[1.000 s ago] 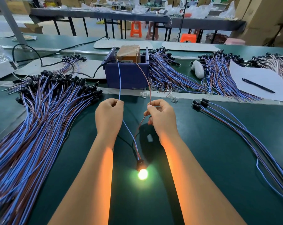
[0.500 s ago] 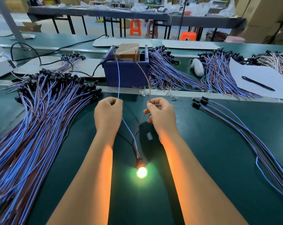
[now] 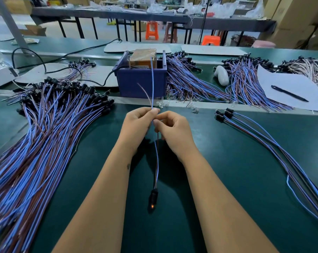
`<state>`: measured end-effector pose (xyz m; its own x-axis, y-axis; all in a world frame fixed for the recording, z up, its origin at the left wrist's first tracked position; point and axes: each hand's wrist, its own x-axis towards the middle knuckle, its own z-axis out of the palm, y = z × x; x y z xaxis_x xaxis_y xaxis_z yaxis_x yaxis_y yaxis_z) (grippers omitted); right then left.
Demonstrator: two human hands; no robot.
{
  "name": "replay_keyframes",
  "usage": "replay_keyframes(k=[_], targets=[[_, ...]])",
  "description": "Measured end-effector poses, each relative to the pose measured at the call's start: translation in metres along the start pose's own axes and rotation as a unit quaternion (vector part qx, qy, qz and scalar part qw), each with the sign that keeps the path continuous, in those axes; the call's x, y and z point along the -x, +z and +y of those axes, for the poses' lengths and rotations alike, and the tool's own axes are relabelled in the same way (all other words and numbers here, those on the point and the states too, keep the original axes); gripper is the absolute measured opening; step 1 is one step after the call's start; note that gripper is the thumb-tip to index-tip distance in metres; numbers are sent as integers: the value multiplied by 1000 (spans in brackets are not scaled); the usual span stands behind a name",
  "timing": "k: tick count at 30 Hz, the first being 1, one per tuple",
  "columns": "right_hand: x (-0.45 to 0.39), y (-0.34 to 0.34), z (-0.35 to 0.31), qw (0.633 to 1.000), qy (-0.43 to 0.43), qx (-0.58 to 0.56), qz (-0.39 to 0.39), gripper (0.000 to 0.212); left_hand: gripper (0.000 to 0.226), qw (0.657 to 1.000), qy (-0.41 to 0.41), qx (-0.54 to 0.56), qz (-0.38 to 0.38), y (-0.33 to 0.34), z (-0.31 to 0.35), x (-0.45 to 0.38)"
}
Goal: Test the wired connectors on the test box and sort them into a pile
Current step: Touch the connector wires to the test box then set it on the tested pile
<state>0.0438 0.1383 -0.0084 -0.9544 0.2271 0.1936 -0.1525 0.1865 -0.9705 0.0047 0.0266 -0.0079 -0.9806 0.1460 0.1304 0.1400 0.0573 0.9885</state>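
My left hand (image 3: 138, 125) and my right hand (image 3: 173, 130) are close together over the green mat, both pinching the blue and brown wires (image 3: 156, 157) of one wired connector. Its black head (image 3: 153, 199) lies on the mat between my forearms with only a faint orange glow. The blue wire's end stands up in front of the test box (image 3: 144, 58), a brown block inside a dark blue bin (image 3: 140, 83). The brown wire's end curls free to the left. A big pile of connectors (image 3: 41, 136) lies on the left, a small pile (image 3: 264, 143) on the right.
More wire bundles (image 3: 187, 83) lie behind the bin and at the back right. A white sheet (image 3: 289, 88) with a black pen (image 3: 289, 93) is at the right, beside a white oblong object (image 3: 221, 75). A black cable (image 3: 45, 67) runs to the bin. Small clear bulbs (image 3: 194, 109) lie along the mat's rail.
My hands have come together and the wire ends have left the test box. The bright green-yellow light at the connector head has gone out to a faint orange glow.
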Motion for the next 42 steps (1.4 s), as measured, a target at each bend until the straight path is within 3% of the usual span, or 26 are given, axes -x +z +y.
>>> replay_keyframes(k=[5,8,10,12,15,18,21,25,28,31,36,39,42], targets=[[0,-3,1,999,-3,-37,-15,23,16,994,-49,89,29,-5,0,-4],[-2,-4,6,995,-20,96,-7,37,15,977,-71,193,56,-10,2,-7],[-1,-1,6,992,-37,113,-40,52,16,976,-68,197,68,-11,1,-7],[2,1,3,995,-58,40,-64,44,17,980,-60,169,84,-11,-2,-7],[1,-3,-1,992,-63,-103,-23,15,17,986,-44,116,113,-12,-6,-8],[-4,-12,4,988,-19,-144,56,20,16,987,-36,95,129,-11,-7,-8],[-11,-20,10,983,24,-105,151,31,14,994,-15,65,81,-8,-4,-4],[-18,-36,11,968,40,-85,234,33,18,996,33,-22,-84,3,-1,7],[-18,-49,16,961,41,82,260,27,22,973,50,-102,-202,15,-3,16],[-13,-55,20,940,51,237,241,26,26,923,101,-206,-308,29,-4,23],[-6,-61,23,916,15,373,147,25,49,937,120,-227,-235,36,-6,28],[-3,-72,25,860,-12,506,62,27,46,943,120,-225,-215,36,-4,32],[1,-98,24,825,-15,563,39,30,46,951,93,-208,-208,36,0,35]])
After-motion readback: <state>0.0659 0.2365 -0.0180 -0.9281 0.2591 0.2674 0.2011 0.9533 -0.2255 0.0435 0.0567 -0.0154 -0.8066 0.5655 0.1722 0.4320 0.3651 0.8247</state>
